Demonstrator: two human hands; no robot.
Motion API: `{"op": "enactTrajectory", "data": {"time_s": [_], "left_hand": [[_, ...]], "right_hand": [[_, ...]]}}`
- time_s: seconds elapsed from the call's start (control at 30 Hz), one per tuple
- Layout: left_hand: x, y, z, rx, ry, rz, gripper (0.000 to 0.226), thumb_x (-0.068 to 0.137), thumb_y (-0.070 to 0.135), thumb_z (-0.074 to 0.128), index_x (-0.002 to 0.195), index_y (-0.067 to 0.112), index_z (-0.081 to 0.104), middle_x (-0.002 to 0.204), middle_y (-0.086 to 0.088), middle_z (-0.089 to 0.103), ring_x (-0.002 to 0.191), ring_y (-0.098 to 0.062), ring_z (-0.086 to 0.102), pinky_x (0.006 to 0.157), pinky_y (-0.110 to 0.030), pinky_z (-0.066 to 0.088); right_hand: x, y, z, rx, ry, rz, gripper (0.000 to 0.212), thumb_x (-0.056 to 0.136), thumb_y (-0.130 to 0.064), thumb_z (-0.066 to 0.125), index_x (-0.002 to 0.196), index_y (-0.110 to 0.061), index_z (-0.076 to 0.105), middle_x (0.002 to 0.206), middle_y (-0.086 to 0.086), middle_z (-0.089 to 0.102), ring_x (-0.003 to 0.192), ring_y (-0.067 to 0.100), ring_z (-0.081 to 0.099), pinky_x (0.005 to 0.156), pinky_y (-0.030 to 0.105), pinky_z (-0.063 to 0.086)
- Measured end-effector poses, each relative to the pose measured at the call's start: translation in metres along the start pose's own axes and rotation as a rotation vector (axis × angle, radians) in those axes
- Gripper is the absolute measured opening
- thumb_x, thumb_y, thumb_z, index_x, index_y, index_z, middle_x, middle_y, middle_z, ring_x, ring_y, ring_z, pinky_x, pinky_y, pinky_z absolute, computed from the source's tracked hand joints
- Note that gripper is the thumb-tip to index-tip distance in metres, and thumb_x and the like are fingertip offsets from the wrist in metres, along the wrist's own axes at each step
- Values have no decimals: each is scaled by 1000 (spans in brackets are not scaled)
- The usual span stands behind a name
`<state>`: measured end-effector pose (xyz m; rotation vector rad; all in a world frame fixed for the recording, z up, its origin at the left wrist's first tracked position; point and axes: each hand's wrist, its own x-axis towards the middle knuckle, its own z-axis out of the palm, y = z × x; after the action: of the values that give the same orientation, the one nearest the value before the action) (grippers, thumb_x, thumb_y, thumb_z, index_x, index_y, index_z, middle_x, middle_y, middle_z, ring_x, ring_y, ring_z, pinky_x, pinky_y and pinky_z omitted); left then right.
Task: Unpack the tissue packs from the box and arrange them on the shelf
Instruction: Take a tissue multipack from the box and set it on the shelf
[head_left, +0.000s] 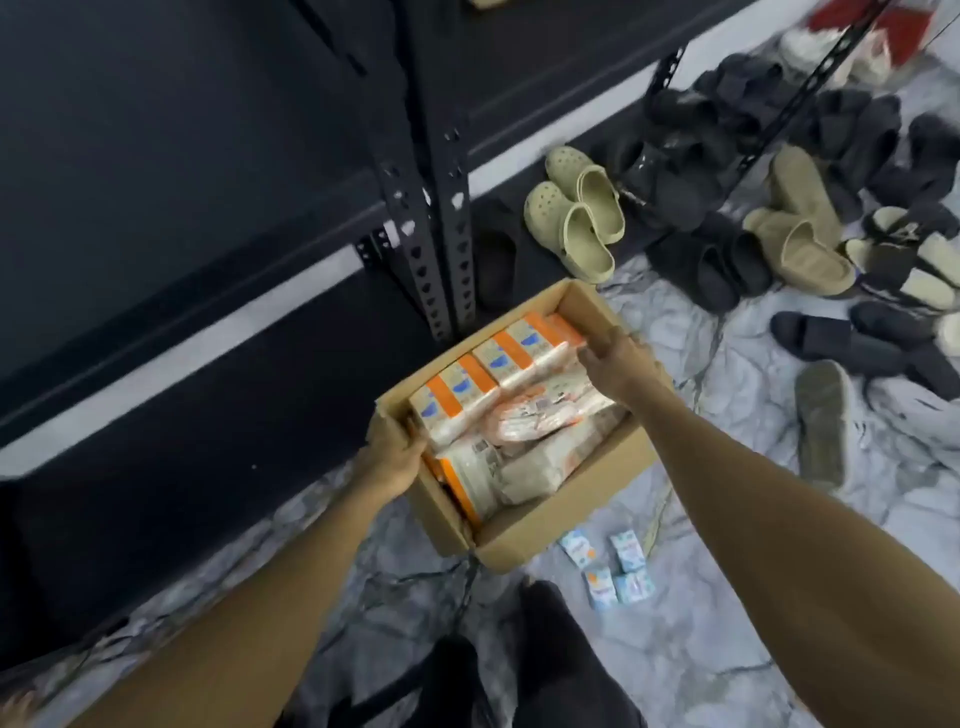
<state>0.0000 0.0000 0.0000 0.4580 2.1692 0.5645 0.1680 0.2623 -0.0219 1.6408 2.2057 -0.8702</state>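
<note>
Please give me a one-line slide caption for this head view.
Both hands, left and right, grasp a row of tissue packs in the cardboard box.

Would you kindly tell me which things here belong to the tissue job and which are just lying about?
Job: cardboard box, tissue packs inside it, black shelf, left hand, right hand.
Lying about: beige clogs, black slides, small packets on the floor.

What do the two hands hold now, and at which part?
Both hold the row of tissue packs in the box: left hand at its near end, right hand at its far end.
</note>
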Motion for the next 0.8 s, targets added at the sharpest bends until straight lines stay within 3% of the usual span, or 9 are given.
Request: {"op": "enactTrajectory", "data": {"time_s": [0.1,0.2,0.23,0.33,0.4,0.5,0.6,0.8], "left_hand": [[38,-25,27,-100,13,-103,44,106,37,46,141,10,41,136,-5,52,129,-23,51,92,-32,40],[61,-55,49,-131,-14,-318,48,105,56,29,109,14,53,115,-7,61,107,-26,61,89,-40,49],[68,-67,55,-190,14,-330,53,104,59,27,107,15,55,111,-9,65,102,-29,65,89,-45,54],[79,-85,76,-325,160,-314,54,101,66,21,118,25,52,115,-11,68,101,-36,68,88,-56,57],[75,-84,87,-270,256,-246,57,104,59,19,124,19,55,121,-14,67,107,-38,65,94,-52,53],[67,-87,94,-254,370,-173,59,108,48,20,135,8,53,130,-17,62,120,-40,57,101,-49,46],[66,-94,93,-239,389,-166,61,108,49,19,129,5,55,124,-20,63,117,-41,58,99,-52,47],[47,-109,69,-220,337,-160,55,110,42,21,124,4,57,122,-21,63,116,-39,58,92,-39,41]], "right_hand": [[31,15,10,-18,55,24,62,99,-54,38,143,-9,38,145,20,45,135,40,39,110,51,30],[63,35,24,33,36,30,57,99,-58,25,137,-17,40,141,17,48,131,40,44,106,55,33],[71,41,28,60,38,23,54,99,-58,22,132,-20,41,138,16,51,127,40,47,105,56,35],[86,58,42,105,105,32,51,104,-52,22,125,-18,52,126,17,61,116,40,56,92,46,42],[91,66,50,83,159,51,50,105,-49,25,122,-14,58,118,18,64,110,40,59,81,41,40],[88,65,52,66,173,24,48,106,-45,28,118,-11,59,115,20,64,107,41,59,80,41,40],[81,71,53,53,144,10,47,107,-42,30,118,-9,62,113,22,65,106,41,59,84,43,45],[43,81,69,-21,115,45,45,105,-45,35,110,-13,66,108,22,66,103,43,59,79,42,45]]}}
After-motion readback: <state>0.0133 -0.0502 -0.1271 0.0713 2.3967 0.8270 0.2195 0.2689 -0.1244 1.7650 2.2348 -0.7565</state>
